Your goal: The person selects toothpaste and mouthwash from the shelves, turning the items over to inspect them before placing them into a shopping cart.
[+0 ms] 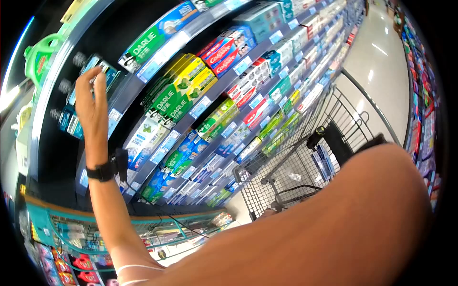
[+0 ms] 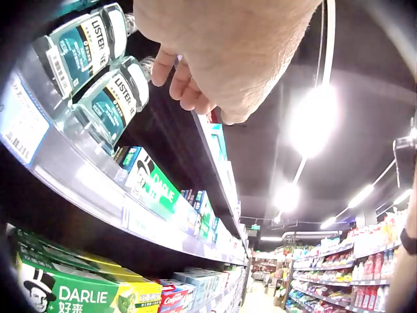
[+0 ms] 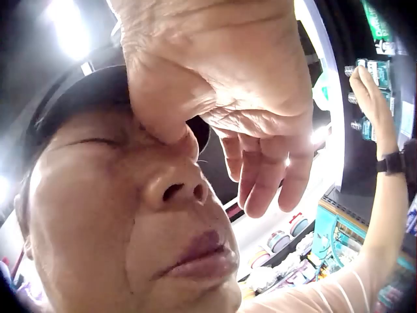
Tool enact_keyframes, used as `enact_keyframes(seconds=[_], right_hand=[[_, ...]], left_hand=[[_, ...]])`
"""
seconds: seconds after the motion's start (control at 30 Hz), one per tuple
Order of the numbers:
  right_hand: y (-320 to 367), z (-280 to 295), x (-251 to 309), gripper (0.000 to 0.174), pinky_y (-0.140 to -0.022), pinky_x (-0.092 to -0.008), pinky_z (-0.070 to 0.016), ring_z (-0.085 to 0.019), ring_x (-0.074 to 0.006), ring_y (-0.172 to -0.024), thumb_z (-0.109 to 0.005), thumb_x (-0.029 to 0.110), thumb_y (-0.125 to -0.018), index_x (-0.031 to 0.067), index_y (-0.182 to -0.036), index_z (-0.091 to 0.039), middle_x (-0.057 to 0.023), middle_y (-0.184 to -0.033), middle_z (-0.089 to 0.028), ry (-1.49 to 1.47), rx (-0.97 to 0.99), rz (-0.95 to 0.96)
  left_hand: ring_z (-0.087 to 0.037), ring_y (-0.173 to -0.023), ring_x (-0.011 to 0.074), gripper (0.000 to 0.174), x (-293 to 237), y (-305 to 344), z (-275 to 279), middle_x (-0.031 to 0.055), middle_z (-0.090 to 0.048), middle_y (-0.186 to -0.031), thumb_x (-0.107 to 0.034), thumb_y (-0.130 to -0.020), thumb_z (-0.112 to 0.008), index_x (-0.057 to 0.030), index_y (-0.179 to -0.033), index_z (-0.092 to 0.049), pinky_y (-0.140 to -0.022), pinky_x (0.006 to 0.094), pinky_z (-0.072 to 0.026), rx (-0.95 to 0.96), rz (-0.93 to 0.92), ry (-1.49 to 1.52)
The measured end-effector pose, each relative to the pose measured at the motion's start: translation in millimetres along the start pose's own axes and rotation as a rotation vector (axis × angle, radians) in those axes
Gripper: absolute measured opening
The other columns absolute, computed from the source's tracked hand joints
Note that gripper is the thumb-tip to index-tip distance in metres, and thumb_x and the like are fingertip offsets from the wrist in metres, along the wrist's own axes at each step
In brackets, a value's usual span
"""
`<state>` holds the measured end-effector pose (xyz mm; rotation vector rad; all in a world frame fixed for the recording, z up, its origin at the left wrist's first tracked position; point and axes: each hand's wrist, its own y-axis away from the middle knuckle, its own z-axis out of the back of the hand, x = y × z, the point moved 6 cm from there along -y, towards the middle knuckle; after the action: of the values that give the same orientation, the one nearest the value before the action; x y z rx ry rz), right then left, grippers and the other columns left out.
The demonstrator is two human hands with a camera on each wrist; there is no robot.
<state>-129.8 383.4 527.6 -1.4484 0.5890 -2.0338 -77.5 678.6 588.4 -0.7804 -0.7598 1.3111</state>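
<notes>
the left hand (image 1: 92, 109) is beside mouthwash bottles (image 2: 112, 105) on the shelf (image 2: 85, 179), fingers loosely bent; whether they touch one, i cannot tell. the right hand (image 3: 234, 91), fingers loose, hides part of the person's face (image 3: 85, 202); the right arm (image 1: 315, 219) blocks some of the cart (image 1: 337, 143).

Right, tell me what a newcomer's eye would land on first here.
Probably the left hand, raised at the teal Listerine bottles at the left of the head view. Next comes the right hand, up at the face in the right wrist view. Then the wire shopping cart, right of centre in the head view, beside the shelved toothpaste boxes.
</notes>
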Motion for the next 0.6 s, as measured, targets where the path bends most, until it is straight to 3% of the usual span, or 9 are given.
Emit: enact_keyframes(seconds=[0.07,0.1,0.17,0.3,0.4,0.6], right_hand=[[3,0,8,0.021,-0.077,-0.0283,-0.0534,-0.070,-0.0154,-0.089,-0.064,0.016,-0.098,-0.0018,-0.109,-0.064,-0.0106,-0.097,-0.072,0.055,-0.011,-0.008],[5,0,12,0.021,-0.077,-0.0283,-0.0534,-0.070,-0.0154,-0.089,-0.064,0.016,-0.098,-0.0019,-0.108,-0.064,-0.0106,-0.098,-0.072,0.086,-0.013,-0.017],[8,2,23,0.021,-0.077,-0.0282,-0.0534,-0.070,-0.0153,-0.089,-0.064,0.016,-0.097,-0.0020,-0.108,-0.065,-0.0105,-0.098,-0.072,0.153,-0.017,-0.025],[26,5,39,0.021,-0.077,-0.0279,-0.0534,-0.070,-0.0152,-0.089,-0.064,0.015,-0.097,-0.0023,-0.108,-0.065,-0.0105,-0.099,-0.072,0.274,-0.043,-0.042],[35,10,47,0.021,-0.077,-0.0277,-0.0534,-0.070,-0.0151,-0.089,-0.065,0.015,-0.097,-0.0026,-0.108,-0.066,-0.0104,-0.099,-0.072,0.302,-0.054,-0.032],[41,16,51,0.021,-0.077,-0.0274,-0.0535,-0.070,-0.0150,-0.090,-0.065,0.014,-0.096,-0.0031,-0.107,-0.066,-0.0103,-0.100,-0.073,0.316,-0.063,-0.020]], left_hand=[[-0.063,-0.118,0.0290,0.023,2,-11,-14,0.0149,-0.067,-0.121,-0.015,-0.098,-0.064,-0.0043,-0.118,-0.067,-0.102,0.0384,-0.0477,-0.022,-0.128,-0.119],[-0.061,-0.122,0.0326,0.024,-5,-16,-17,0.0156,-0.067,-0.123,-0.015,-0.097,-0.065,-0.0055,-0.118,-0.067,-0.105,0.0408,-0.0462,-0.040,-0.309,-0.245],[-0.059,-0.125,0.0343,0.025,-15,-19,-22,0.0147,-0.067,-0.122,-0.015,-0.094,-0.066,-0.0047,-0.117,-0.067,-0.104,0.0437,-0.0463,-0.041,-0.422,-0.300],[-0.056,-0.130,0.0353,0.026,-13,-22,-34,0.0162,-0.066,-0.127,-0.017,-0.097,-0.064,-0.0026,-0.119,-0.065,-0.108,0.0436,-0.0436,-0.003,-0.443,-0.334],[-0.055,-0.131,0.0359,0.028,-7,-21,-33,0.0161,-0.065,-0.130,-0.019,-0.097,-0.065,-0.0026,-0.120,-0.065,-0.108,0.0445,-0.0435,0.013,-0.335,-0.380],[-0.060,-0.125,0.0325,0.019,-7,-1,14,0.0134,-0.069,-0.120,-0.011,-0.094,-0.068,-0.0039,-0.112,-0.068,-0.106,0.0432,-0.0447,-0.110,-0.329,-0.388]])
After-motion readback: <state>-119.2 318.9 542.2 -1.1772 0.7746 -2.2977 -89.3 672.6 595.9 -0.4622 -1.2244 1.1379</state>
